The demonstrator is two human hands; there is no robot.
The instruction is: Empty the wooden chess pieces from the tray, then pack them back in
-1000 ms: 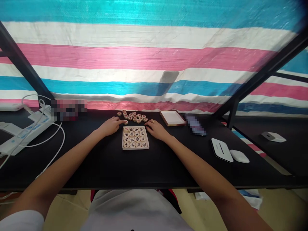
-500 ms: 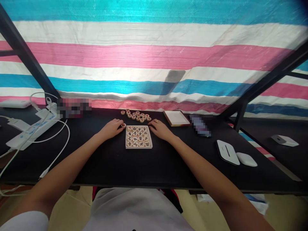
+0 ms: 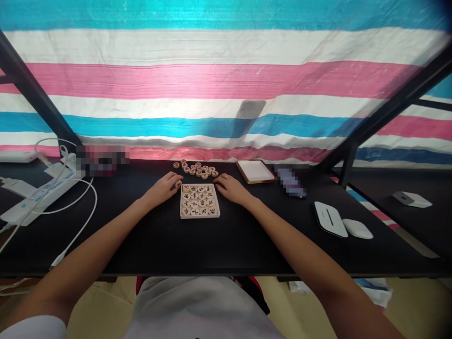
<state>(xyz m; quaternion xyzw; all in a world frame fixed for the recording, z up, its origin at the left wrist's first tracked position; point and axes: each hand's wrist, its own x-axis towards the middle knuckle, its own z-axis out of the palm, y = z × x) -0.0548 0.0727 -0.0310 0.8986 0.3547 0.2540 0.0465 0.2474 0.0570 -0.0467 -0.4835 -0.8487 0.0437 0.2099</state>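
Left hand (image 3: pixel 161 189) fingers (image 3: pixel 173 181) pinch 1 round piece (image 3: pixel 178 183), now touching the tray's (image 3: pixel 199 214) upper-left corner; 1 s ago it sat farther up by the loose pile (image 3: pixel 196 170). Right hand (image 3: pixel 231 188) lies flat and holds nothing, fingers beside the tray's right edge, unchanged. Tray is full of pieces, mid black table (image 3: pixel 212 245). Lid (image 3: pixel 254 171) right of pile; power strip (image 3: pixel 42 193) left; striped tarp (image 3: pixel 226 80) behind.
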